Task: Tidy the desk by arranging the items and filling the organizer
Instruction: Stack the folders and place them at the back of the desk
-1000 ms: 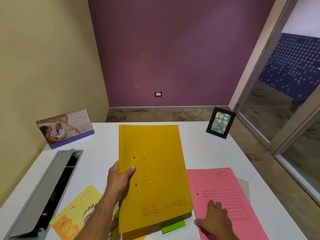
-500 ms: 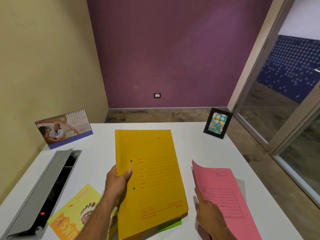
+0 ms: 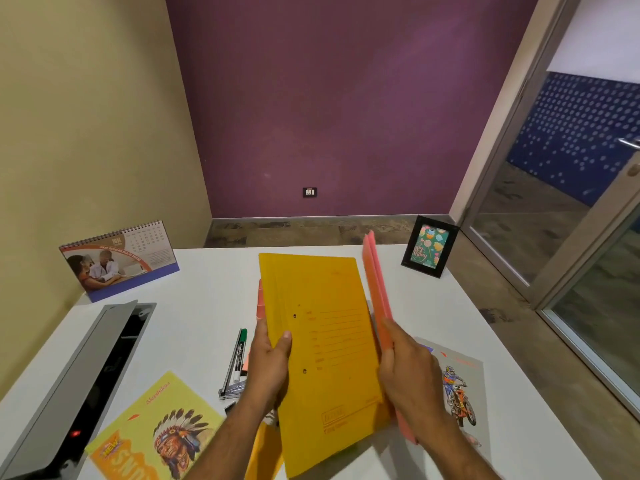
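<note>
Two file folders are held above the near middle of the white table [image 3: 214,299]. The left hand [image 3: 268,362] grips the left edge of the yellow folder [image 3: 325,341], thumb on its cover and fingers behind it, so the folder tilts face-up toward the camera. The right hand [image 3: 408,379] closes round the lower edge of the pink folder [image 3: 375,282], which stands nearly on edge just beside the yellow folder's right side; whether the two touch cannot be told. A green marker [image 3: 239,351] and a metal clip-like item [image 3: 231,391] lie on the table left of the hands. A yellow booklet [image 3: 156,427] lies at the near left edge, and a motorbike booklet [image 3: 457,393] lies under the right hand. A desk calendar [image 3: 119,261] stands at the far left corner, a photo frame [image 3: 427,245] at the far right. No organizer is identifiable here.

Probable risk: the pink folder, pinched at one end only, may flop open or slip while being stacked, and the lowered folders may sweep the marker aside.
</note>
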Available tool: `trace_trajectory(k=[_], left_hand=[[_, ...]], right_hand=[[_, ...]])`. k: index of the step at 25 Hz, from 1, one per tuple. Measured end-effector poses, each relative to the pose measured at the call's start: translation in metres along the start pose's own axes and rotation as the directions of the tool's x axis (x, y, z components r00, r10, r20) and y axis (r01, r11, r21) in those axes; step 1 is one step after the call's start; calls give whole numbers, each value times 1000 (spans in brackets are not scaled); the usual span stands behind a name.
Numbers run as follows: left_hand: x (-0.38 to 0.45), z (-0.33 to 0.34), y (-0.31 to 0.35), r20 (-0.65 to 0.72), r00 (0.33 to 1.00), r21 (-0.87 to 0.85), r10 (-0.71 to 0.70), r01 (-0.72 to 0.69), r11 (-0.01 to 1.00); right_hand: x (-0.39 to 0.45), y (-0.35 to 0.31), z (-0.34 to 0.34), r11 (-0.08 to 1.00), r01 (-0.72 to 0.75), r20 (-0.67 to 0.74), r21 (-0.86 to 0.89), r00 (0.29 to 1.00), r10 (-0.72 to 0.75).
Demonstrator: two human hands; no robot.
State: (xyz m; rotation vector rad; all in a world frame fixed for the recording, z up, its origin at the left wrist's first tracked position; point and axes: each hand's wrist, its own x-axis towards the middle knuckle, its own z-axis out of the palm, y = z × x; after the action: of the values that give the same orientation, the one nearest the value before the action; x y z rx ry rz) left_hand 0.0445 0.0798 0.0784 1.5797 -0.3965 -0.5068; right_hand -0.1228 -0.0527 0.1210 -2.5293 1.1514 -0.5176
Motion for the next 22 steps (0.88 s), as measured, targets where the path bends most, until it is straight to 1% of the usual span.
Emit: trace_trajectory(k=[3, 5, 7, 9, 11, 13, 15, 17, 18, 20, 21, 22], left_hand=[[-6, 25, 7, 7, 1000, -92, 3, -3, 996], [-8, 36, 8, -18, 1000, -125, 9, -11, 992], [-12, 42, 14, -5, 1000, -183, 13, -14, 983], [-16, 42, 20, 9, 1000, -227, -5, 7, 974], [-17, 37, 22, 34, 999, -262, -10, 19, 965], [-14, 31, 19, 68, 998, -278, 15, 5, 961], [-12, 25, 16, 72, 996, -244, 61, -42, 969], [-10, 22, 14, 67, 995, -205, 74, -59, 977], [-10, 21, 15, 68, 995, -199, 73, -58, 978], [-8, 19, 18, 75, 996, -207, 57, -41, 977], [-5, 18, 19, 77, 996, -212, 48, -31, 977], [-3, 15, 21, 83, 996, -219, 41, -21, 975]], right_hand=[[-11, -42, -9, 994, 96, 52, 50, 994, -98], [-19, -63, -6, 989, 123, 90, 77, 987, -130], [-28, -75, 2, 985, 145, 117, 97, 981, -156], [-35, -80, 11, 979, 163, 127, 124, 976, -178], [-38, -78, 19, 969, 185, 106, 163, 973, -203], [-39, -71, 27, 942, 225, 73, 249, 966, -250], [-38, -63, 34, 904, 233, 83, 359, 957, -279], [-29, -52, 38, 867, 154, 111, 473, 966, -232], [-22, -44, 37, 856, 95, 89, 507, 983, -162], [-3, -21, 34, 864, -17, -22, 503, 999, 32], [7, -7, 29, 872, -82, -64, 482, 990, 129], [18, 9, 23, 865, -146, -74, 479, 976, 206]])
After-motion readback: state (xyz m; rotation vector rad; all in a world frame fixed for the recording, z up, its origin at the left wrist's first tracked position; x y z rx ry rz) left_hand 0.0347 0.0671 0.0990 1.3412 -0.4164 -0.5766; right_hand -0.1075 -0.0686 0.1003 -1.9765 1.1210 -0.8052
